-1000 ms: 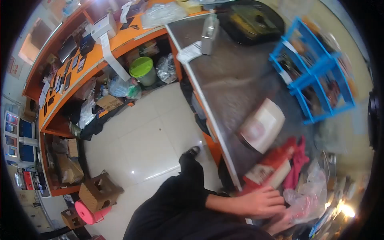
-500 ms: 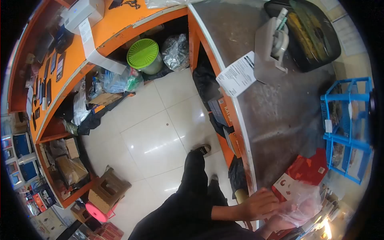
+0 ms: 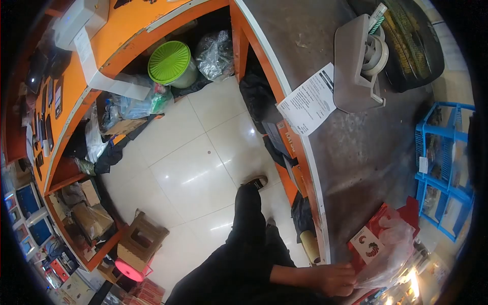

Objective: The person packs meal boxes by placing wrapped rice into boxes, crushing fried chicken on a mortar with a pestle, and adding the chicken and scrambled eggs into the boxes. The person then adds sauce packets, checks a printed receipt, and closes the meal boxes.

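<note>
At the lower right, my left hand (image 3: 335,279) is closed, its fingertips pinching the edge of a crumpled clear plastic bag (image 3: 389,254). The bag spreads rightward from the fingers and partly covers a red package (image 3: 381,216) with a white printed panel (image 3: 367,245) on the dark counter. My right hand cannot be made out; the bag and the frame's lower edge lie where it was seen before.
On the dark counter (image 3: 356,152) are a tape dispenser (image 3: 351,66), a printed paper (image 3: 309,101), a black tray (image 3: 414,51) and a blue rack (image 3: 442,162). A green-lidded bucket (image 3: 170,63) sits under the orange counter. A brown stool (image 3: 142,241) stands at the lower left.
The view has shifted, bringing the dispenser and paper closer. The white box seen on the counter earlier is gone from there. My right hand has dropped out of sight; my left remains at the bag.
</note>
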The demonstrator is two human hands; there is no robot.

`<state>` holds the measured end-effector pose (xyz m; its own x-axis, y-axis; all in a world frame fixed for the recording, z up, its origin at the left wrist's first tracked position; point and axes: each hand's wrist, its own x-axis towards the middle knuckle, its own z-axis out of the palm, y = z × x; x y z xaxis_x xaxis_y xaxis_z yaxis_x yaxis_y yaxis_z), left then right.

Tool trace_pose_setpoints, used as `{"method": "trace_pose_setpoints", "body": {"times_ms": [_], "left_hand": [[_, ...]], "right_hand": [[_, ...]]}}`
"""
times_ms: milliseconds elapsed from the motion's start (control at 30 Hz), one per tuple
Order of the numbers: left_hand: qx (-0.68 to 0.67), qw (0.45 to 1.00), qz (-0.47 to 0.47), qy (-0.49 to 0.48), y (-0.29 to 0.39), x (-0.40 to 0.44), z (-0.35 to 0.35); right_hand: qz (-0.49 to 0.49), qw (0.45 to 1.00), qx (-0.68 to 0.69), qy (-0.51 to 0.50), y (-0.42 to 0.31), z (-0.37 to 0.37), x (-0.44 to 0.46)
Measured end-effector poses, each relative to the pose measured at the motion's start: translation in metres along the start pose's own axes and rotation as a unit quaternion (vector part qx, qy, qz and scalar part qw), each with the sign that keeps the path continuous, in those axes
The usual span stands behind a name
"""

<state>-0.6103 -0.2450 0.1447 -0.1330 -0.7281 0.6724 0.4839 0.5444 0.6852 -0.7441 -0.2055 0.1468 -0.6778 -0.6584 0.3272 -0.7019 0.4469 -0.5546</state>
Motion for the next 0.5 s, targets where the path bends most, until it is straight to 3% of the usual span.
{"method": "trace_pose_setpoints", "body": {"times_ms": [133, 233, 333, 500], "left_hand": [[0.031, 0.999, 0.011, 0.025, 0.003, -0.005, 0.014], [-0.037, 0.998, 0.008, 0.052, 0.005, -0.003, 0.017], [-0.068, 0.996, 0.046, -0.032, 0.011, -0.02, 0.044], [-0.135, 0.986, 0.069, -0.064, 0.035, -0.025, 0.081]], "right_hand": [[-0.007, 1.0, 0.008, -0.013, -0.001, 0.004, -0.002], [-0.016, 0.999, 0.02, -0.023, -0.001, 0.006, -0.003], [-0.031, 0.998, 0.042, -0.039, -0.005, 0.008, -0.01], [-0.063, 0.992, 0.087, -0.06, -0.013, -0.006, -0.029]]}}
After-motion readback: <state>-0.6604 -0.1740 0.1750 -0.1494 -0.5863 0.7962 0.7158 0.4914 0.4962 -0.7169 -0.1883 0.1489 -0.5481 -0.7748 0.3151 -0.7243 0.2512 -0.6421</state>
